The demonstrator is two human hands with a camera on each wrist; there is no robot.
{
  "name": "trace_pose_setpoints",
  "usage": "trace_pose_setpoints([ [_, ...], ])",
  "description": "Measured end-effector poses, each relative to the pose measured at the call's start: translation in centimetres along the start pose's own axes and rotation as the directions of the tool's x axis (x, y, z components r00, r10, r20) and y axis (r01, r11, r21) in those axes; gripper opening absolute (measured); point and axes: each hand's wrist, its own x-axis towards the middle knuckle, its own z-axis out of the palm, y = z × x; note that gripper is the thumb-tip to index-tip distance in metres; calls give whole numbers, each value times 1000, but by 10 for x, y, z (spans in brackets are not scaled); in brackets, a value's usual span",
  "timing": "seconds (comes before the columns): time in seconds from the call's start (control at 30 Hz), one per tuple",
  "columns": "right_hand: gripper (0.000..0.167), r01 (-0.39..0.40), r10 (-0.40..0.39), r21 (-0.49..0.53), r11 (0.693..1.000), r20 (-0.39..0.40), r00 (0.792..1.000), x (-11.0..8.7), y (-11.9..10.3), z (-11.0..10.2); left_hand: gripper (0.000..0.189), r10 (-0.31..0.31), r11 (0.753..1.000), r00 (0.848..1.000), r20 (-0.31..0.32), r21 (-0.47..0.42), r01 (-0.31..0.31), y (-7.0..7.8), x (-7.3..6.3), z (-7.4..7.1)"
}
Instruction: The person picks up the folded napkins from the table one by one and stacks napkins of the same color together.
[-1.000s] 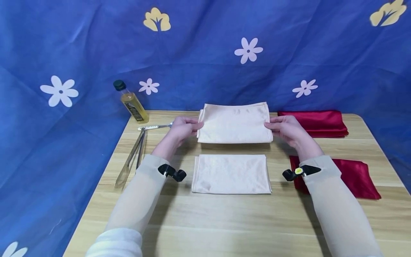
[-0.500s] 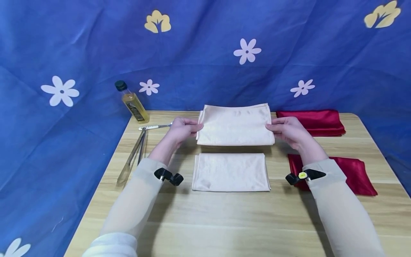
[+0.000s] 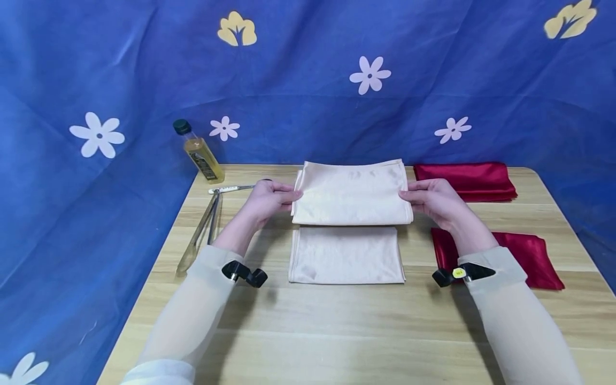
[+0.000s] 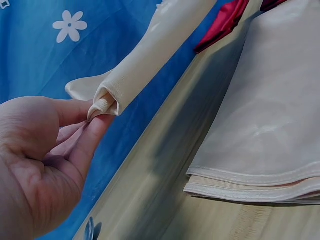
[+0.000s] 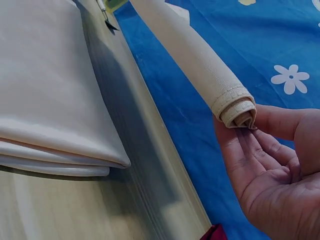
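Note:
A folded cream satin cloth (image 3: 353, 193) is held up over the table between both hands. My left hand (image 3: 270, 200) pinches its left edge between thumb and fingers; my right hand (image 3: 435, 202) pinches the right edge the same way. Both wrist views show the cloth raised off the wood, its layers folded over at the pinched ends. A second folded cream cloth (image 3: 347, 256) lies flat on the table just nearer to me, its layered edge (image 4: 250, 192) visible in the left wrist view. In the head view the held cloth's front edge overlaps the far edge of this lower one.
Two folded dark red cloths lie at the right, one at the back (image 3: 464, 182) and one nearer (image 3: 524, 259), partly behind the right forearm. At the left are metal tongs (image 3: 199, 232), a utensil with a white patterned handle (image 3: 226, 189) and a bottle of yellow liquid (image 3: 204, 159).
Both hands have brought the held cloth slightly toward me, so its front edge now reaches the lower cloth's far edge in the head view. Both grips stay the same.

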Motion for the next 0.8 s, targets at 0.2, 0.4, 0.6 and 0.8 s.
trace_pose_setpoints([
  [0.2,9,8,-8,-11,1000,3,1000,-6,2,2,42,-27,1000,1000,5,5,27,-2,-8,-2],
  [0.4,9,15,-15,-25,1000,-3,1000,-13,5,3,39,-28,1000,1000,4,9,28,-7,-16,-3],
  [0.6,6,23,-23,-21,1000,-14,1000,-22,10,6,38,-18,1000,1000,5,-18,18,-12,-25,-3],
  [0.8,6,19,-19,5,1000,5,1000,-30,17,9,36,-21,999,1000,1,-35,21,-20,-34,-3],
])
